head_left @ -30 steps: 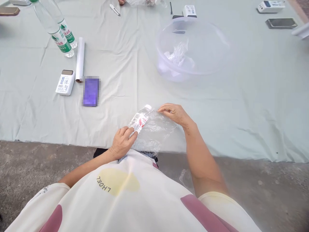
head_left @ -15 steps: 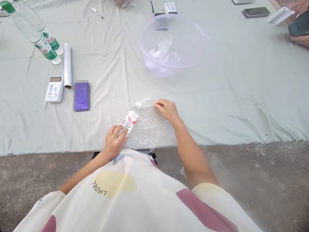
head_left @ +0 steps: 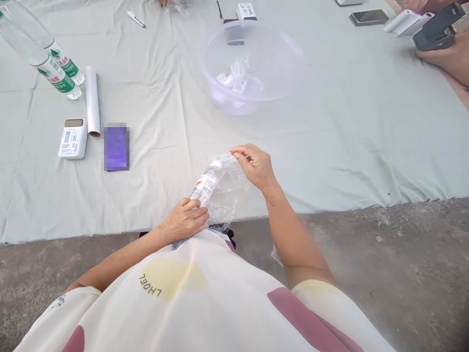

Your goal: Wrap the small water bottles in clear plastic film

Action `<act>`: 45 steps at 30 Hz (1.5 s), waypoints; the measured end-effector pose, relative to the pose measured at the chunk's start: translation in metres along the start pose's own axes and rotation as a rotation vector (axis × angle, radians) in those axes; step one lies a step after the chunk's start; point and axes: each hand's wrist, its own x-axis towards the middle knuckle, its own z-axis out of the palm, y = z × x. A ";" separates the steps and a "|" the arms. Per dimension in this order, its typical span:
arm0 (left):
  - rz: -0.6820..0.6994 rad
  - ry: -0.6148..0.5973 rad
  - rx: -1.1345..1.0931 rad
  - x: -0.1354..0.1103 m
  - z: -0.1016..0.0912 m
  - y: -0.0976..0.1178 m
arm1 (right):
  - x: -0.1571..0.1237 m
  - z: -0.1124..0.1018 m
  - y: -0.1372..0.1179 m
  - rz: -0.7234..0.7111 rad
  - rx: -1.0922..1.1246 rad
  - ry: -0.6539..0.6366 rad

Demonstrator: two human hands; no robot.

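While your left hand [head_left: 187, 217] curls its fingers over the lower end of the small bottle [head_left: 205, 185], grasping it there with the thumb out of sight, your right hand [head_left: 254, 164] pinches the upper edge of the clear plastic film [head_left: 226, 193] between thumb and forefinger. You have the bottle lying aslant near the table's front edge, just in front of your shirt [head_left: 190, 293], its white cap [head_left: 217, 165] pointing away from you and some film about the cap. How tightly your left fingers press, you cannot tell from this view.

Beyond your hands, the translucent basin [head_left: 256, 99] holds crumpled plastic [head_left: 238, 78]. To your left are a purple, blurred-out object [head_left: 116, 148], a white device [head_left: 73, 142], a white roll [head_left: 93, 102] and two large water bottles [head_left: 54, 73] with green labels. At the far right, another person's hand [head_left: 449, 57] holds a dark grey device [head_left: 436, 32], near a phone [head_left: 369, 17] lying on the pale cloth [head_left: 340, 142].
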 end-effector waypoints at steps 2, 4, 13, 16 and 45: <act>0.061 -0.030 0.034 0.004 0.000 -0.002 | -0.015 0.009 -0.014 -0.136 -0.040 -0.179; 0.095 -0.087 0.042 0.008 0.000 -0.003 | -0.027 0.020 -0.022 -0.160 -0.099 -0.304; 0.087 -0.204 -0.800 0.033 -0.027 0.012 | -0.079 0.043 -0.017 0.176 -0.056 -0.079; -0.370 0.021 -0.772 0.037 -0.033 0.005 | -0.092 0.047 -0.022 0.232 -0.073 -0.005; -0.679 0.135 0.189 0.035 0.022 -0.023 | 0.048 0.047 0.008 0.265 0.237 0.258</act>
